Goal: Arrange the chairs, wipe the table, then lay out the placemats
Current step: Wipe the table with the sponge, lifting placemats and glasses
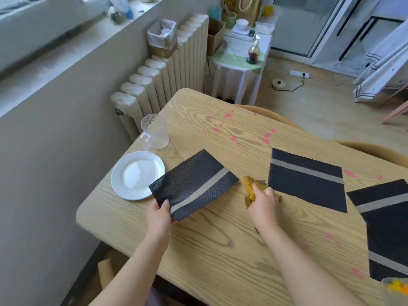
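Most of cloth [250, 187] hides under right hand [263, 203].

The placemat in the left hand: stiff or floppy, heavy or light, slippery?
Probably semi-stiff: gripped at one corner by the left hand, the placemat looks nearly flat, only slightly bowed. Likely light, since that one-corner grip carries it. Its woven texture should resist slipping.

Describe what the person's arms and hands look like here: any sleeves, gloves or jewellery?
Both arms are bare from the lower edge of the head view up to the wrists; no sleeves show. The left hand and the right hand wear no gloves, and no watch, bracelet or ring is visible.
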`<move>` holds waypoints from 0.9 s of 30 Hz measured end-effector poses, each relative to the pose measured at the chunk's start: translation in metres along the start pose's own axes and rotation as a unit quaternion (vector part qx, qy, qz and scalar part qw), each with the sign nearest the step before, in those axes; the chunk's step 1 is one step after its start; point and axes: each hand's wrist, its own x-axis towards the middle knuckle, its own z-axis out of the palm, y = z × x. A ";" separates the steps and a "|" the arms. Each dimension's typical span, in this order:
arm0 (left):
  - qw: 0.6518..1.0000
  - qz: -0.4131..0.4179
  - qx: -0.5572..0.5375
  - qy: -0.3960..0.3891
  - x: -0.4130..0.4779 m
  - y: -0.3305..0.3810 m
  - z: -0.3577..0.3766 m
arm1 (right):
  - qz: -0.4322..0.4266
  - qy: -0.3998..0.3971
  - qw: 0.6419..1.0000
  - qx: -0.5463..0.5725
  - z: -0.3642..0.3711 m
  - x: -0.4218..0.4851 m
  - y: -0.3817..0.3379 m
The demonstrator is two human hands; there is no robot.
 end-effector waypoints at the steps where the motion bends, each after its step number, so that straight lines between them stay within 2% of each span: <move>1: 1.000 -0.001 0.000 0.003 -0.001 -0.004 -0.002 | 0.001 0.002 1.000 -0.006 0.001 -0.003 -0.001; 7: 1.000 -0.001 0.021 0.018 -0.011 -0.031 -0.016 | -0.045 -0.022 0.999 -0.015 0.012 -0.037 0.006; 10: 0.996 0.024 0.079 0.028 -0.014 -0.047 -0.019 | -0.088 -0.035 0.995 -0.020 0.022 -0.067 0.008; 13: 0.991 0.038 0.128 0.003 -0.019 -0.051 -0.021 | -0.094 -0.048 0.994 -0.030 0.025 -0.091 0.017; 16: 0.985 0.042 0.167 -0.009 -0.022 -0.050 -0.033 | -0.070 -0.044 0.995 -0.063 0.015 -0.098 0.035; 22: 0.971 0.045 0.231 -0.045 -0.032 -0.047 -0.055 | 0.076 0.001 0.994 -0.077 -0.003 -0.102 0.070; 24: 0.961 0.044 0.269 -0.047 -0.032 -0.045 -0.062 | 0.085 -0.008 0.993 -0.087 0.000 -0.108 0.059; 27: 0.951 0.053 0.304 -0.034 -0.037 -0.042 -0.068 | 0.042 -0.033 0.996 -0.071 0.010 -0.119 0.034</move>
